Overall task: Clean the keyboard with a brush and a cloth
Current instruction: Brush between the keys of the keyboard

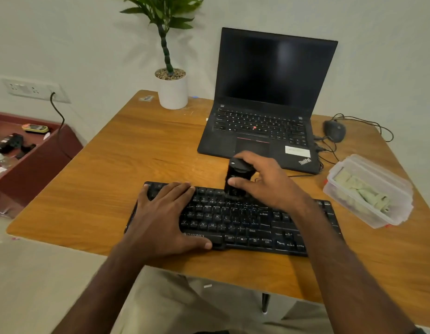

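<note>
A black keyboard [245,222] lies across the near part of the wooden table [127,165]. My left hand [165,218] rests flat on its left half, fingers spread, thumb along the front edge by the space bar. My right hand [264,182] grips a stubby black brush [237,177] upright, its lower end touching the keys in the top rows near the keyboard's middle. The bristles are hidden among the dark keys. A pale cloth [361,189] lies folded inside a clear plastic box [387,174] at the right.
An open black laptop [269,97] stands behind the keyboard, screen dark. A black mouse [334,130] with its cable lies to its right. A potted plant [171,90] in a white pot sits at the table's back. A low red shelf [40,155] stands left.
</note>
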`<action>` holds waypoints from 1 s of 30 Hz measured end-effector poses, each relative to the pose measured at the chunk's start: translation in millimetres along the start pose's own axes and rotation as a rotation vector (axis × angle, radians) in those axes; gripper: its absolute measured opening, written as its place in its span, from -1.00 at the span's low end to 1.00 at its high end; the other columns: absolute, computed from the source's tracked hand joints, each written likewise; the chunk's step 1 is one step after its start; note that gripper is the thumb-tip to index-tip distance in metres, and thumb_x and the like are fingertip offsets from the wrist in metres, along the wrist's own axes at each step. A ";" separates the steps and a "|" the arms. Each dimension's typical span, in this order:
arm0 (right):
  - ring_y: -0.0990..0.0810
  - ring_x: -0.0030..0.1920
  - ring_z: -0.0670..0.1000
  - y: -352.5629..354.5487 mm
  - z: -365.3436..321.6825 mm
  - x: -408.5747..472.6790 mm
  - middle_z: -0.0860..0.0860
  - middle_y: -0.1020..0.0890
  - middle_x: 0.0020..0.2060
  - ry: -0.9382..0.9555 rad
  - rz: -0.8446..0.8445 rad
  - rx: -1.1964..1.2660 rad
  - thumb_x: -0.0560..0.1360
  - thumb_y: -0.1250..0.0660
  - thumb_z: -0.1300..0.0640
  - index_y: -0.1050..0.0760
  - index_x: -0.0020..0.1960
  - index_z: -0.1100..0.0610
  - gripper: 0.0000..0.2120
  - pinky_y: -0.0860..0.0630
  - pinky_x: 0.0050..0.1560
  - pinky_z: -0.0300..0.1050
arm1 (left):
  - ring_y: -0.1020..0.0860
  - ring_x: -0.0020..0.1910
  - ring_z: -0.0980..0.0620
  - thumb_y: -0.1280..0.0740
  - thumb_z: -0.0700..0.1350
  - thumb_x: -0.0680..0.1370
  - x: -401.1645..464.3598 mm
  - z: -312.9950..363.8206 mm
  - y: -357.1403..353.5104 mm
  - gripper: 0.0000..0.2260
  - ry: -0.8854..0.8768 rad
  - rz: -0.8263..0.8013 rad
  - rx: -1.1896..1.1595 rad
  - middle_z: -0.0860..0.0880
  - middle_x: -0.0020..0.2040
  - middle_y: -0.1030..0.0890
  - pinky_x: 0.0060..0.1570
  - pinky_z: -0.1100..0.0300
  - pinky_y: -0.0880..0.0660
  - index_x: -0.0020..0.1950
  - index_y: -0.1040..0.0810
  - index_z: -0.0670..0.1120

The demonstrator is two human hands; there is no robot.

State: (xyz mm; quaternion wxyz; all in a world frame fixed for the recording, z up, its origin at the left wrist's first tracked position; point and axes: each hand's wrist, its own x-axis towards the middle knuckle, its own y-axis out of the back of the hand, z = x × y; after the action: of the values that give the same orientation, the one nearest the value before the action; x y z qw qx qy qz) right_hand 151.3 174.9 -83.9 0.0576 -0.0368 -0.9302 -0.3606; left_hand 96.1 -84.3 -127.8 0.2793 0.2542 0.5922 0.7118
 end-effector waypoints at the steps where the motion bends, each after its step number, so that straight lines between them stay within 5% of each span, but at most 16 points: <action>1: -0.59 0.06 -0.19 7.6 3.7 -2.4 -0.14 -0.62 0.01 -0.008 -0.019 -0.008 0.52 -0.47 0.07 -0.50 0.19 -0.05 -0.72 -0.54 -0.05 -0.29 | -0.02 0.58 0.16 -0.04 0.74 0.15 -1.0 -0.8 -1.7 0.20 0.014 0.005 -0.021 0.13 0.61 -0.12 0.51 -0.28 0.10 0.62 -0.14 0.04; 9: -0.56 -0.02 -0.28 32.8 17.5 -13.8 -0.16 -0.60 -0.04 -0.054 -0.006 -0.054 0.51 -0.46 0.04 -0.49 0.14 -0.04 -0.75 -0.44 -0.11 -0.42 | -0.05 0.58 0.18 -0.04 0.74 0.17 -3.2 -3.7 -7.0 0.17 0.007 0.048 -0.033 0.14 0.60 -0.17 0.52 -0.26 0.07 0.59 -0.24 0.02; 16: -0.59 0.04 -0.15 -4.7 0.3 9.3 -0.14 -0.61 -0.01 0.010 0.046 0.050 0.50 -0.48 0.01 -0.50 0.16 -0.06 -0.72 -0.59 -0.03 -0.20 | -0.08 0.57 0.17 -0.05 0.73 0.17 -3.3 -3.9 -5.5 0.16 0.007 0.047 -0.032 0.13 0.58 -0.21 0.52 -0.26 0.05 0.58 -0.27 0.02; 21: -0.57 0.07 -0.20 29.4 18.1 -8.4 -0.15 -0.62 0.00 -0.019 -0.051 0.004 0.52 -0.46 0.06 -0.50 0.16 -0.08 -0.74 -0.53 0.02 -0.25 | -0.09 0.56 0.18 -0.06 0.73 0.17 -3.5 -5.4 -6.6 0.15 0.004 0.061 -0.045 0.13 0.58 -0.21 0.52 -0.25 0.06 0.57 -0.28 0.02; 26: -0.58 0.02 -0.15 58.7 34.6 -24.3 -0.14 -0.61 -0.04 -0.068 0.042 -0.045 0.50 -0.48 0.05 -0.51 0.15 -0.04 -0.74 -0.58 0.06 -0.04 | -0.11 0.56 0.18 -0.08 0.73 0.17 0.8 -9.5 -6.8 0.15 -0.009 0.073 -0.059 0.13 0.58 -0.23 0.53 -0.23 0.05 0.57 -0.29 0.02; 30: -0.57 0.04 -0.18 34.3 27.6 -17.3 -0.17 -0.61 -0.01 -0.049 0.116 0.031 0.50 -0.48 0.03 -0.50 0.17 -0.07 -0.72 -0.56 0.03 -0.20 | -0.13 0.55 0.17 -0.09 0.72 0.17 7.2 -13.6 -6.1 0.14 -0.021 0.067 -0.055 0.13 0.57 -0.24 0.52 -0.25 0.02 0.56 -0.31 0.02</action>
State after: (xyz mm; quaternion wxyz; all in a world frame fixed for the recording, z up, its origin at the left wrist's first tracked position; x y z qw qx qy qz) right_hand 170.0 218.3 -83.6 0.0562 -0.0987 -0.9331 -0.3413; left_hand 82.2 -88.0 -135.9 0.2683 0.2737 0.5605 0.7341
